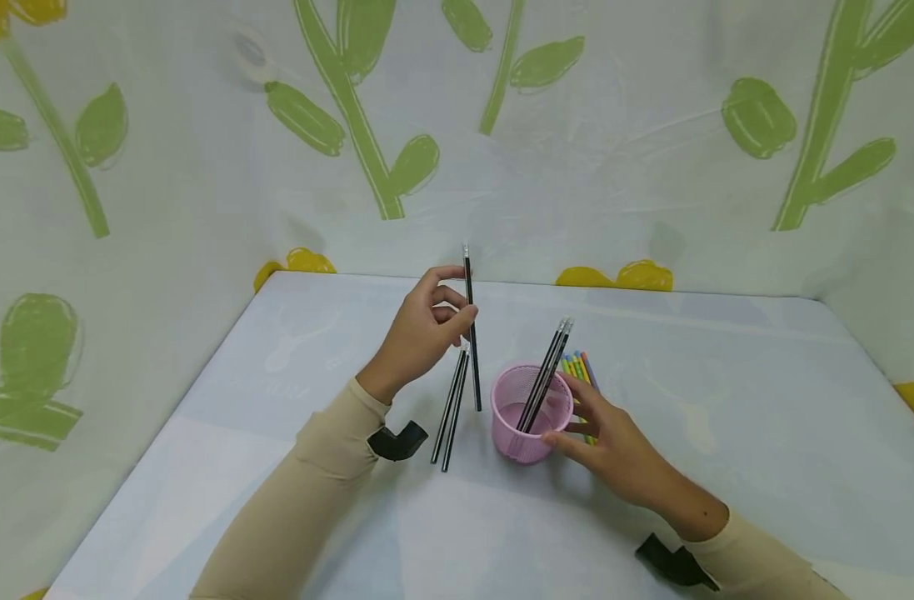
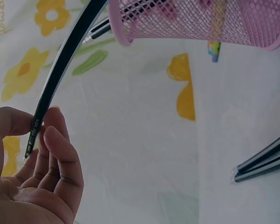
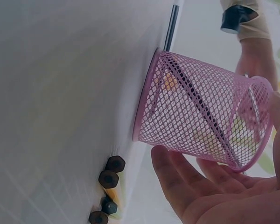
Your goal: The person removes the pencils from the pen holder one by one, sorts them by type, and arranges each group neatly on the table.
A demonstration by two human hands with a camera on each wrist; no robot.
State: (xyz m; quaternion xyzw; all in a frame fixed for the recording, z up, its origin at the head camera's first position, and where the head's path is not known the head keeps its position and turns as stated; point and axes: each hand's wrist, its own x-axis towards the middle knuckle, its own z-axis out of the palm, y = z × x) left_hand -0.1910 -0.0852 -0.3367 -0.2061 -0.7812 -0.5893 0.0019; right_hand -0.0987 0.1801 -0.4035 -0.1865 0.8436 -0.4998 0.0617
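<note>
My left hand [image 1: 424, 332] pinches a black striped pencil [image 1: 476, 367] between thumb and fingers, holding it nearly upright left of a pink mesh pencil cup [image 1: 518, 447]. In the left wrist view, the pencil [image 2: 60, 60] slants up from the fingertips past the cup's rim. My right hand [image 1: 621, 454] grips the cup by its right side, thumb near the rim and fingers around the mesh, as the right wrist view shows. Several similar pencils [image 1: 548, 371] lean inside the cup [image 3: 196, 102]. More black pencils [image 1: 451, 412] lie on the table below my left hand.
Several bright-coloured pencils [image 1: 579, 367] lie behind the cup, partly hidden by my right hand; their dark hexagonal ends [image 3: 108, 179] show in the right wrist view. The pale table [image 1: 726, 400] meets a white wall [image 1: 651, 183] with green and yellow plant pictures.
</note>
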